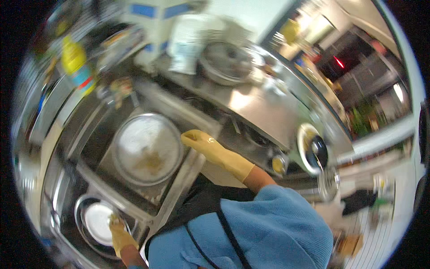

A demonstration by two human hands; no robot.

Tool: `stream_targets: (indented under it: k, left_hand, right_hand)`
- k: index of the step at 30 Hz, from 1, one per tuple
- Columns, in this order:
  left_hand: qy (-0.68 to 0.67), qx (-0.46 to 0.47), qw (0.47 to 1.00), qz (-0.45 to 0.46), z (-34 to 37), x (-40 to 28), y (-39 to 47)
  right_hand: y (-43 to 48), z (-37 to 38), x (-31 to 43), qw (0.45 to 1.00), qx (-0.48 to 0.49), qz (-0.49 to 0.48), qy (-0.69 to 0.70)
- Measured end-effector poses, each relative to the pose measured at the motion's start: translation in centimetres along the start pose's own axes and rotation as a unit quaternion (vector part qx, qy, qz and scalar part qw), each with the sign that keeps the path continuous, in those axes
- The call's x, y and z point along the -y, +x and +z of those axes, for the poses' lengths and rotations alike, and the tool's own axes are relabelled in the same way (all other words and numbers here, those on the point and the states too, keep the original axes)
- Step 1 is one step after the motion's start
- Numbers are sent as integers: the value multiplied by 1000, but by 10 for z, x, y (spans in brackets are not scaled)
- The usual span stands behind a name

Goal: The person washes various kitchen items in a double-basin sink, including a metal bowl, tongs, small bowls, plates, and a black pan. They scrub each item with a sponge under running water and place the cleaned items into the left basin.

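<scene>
My right hand (pixel 201 139), in a long yellow rubber glove, has its fingers curled at the right rim of a large round metal pan or lid (pixel 151 141). That piece lies over a steel sink basin and has a brownish patch on it. My left hand (pixel 122 235), gloved too, is at the lower left, by the right edge of a round white dish or bowl of pale liquid (pixel 98 222). A small greenish thing, perhaps a scouring sponge (pixel 114 221), shows at its fingertips. A wider metal vessel surrounds the white dish. The picture is blurred.
A yellow squeeze bottle (pixel 75 62) stands at the upper left. Stacked white plates (pixel 201 33) and a round metal pot (pixel 226 64) stand on the steel counter (pixel 258 107). A pale dish with dark contents (pixel 312 148) is at the right.
</scene>
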State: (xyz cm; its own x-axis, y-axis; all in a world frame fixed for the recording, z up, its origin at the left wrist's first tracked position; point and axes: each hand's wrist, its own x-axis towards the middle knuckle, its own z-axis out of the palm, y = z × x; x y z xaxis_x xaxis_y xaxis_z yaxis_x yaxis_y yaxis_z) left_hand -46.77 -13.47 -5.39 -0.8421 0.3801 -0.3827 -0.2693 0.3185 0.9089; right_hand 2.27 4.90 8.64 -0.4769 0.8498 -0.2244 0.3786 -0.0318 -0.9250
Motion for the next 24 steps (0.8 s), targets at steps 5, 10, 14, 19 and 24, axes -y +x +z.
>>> stream_targets:
  k: [5, 10, 14, 19, 24]
  left_hand:
    - [52, 14, 998, 17, 28, 2, 14]
    - [98, 29, 994, 50, 58, -6, 17]
    - [125, 24, 989, 72, 80, -14, 12]
    - [152, 6, 983, 100, 97, -15, 4]
    - [152, -33, 981, 118, 88, -15, -26]
  right_hand:
    - [-84, -73, -28, 875, -332, 141, 321]
    - [-225, -157, -101, 756, -545, -8, 363]
    - [-343, -222, -102, 713, -698, 59, 16]
    - [-385, -324, -70, 625, -513, 433, -398]
    - [-366, -340, -69, 695, -642, 322, -16]
